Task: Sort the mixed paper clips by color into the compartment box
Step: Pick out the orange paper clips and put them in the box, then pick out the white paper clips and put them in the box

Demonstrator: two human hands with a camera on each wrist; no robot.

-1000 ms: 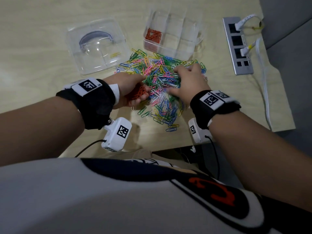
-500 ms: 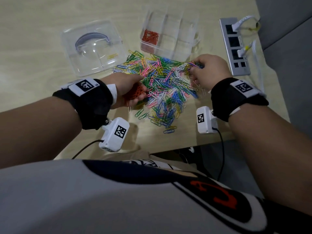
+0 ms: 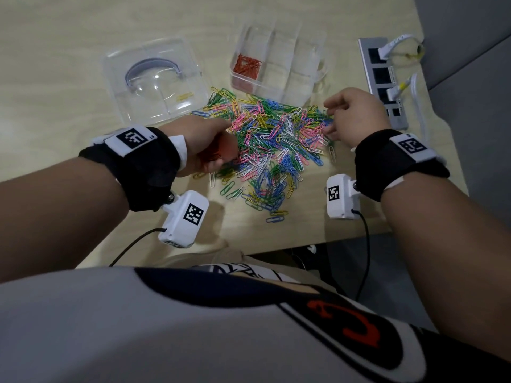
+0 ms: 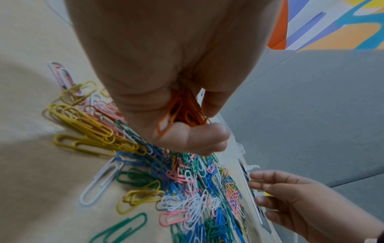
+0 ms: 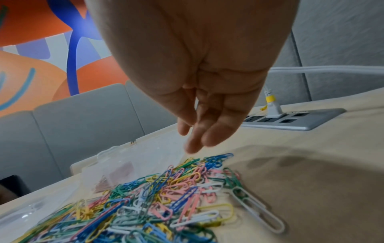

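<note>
Black wrist strap [image 3: 138, 164] on the left forearm at nine o'clock, another black strap [image 3: 395, 161] at three o'clock, each bore a white coded tag, white camera box [image 3: 184, 218] with black cable, grey shirt [image 3: 110, 327] with red mark.

Both forearms reach forward over the table edge, each wrist wrapped in a black band carrying a white camera unit. The left hand [image 3: 206, 146] is curled into a loose fist, fingers and thumb closed round a bunch of orange paper clips [image 4: 182, 111]. The right hand [image 3: 352, 114] hovers palm down, fingers relaxed and slightly spread, holding nothing.
</note>
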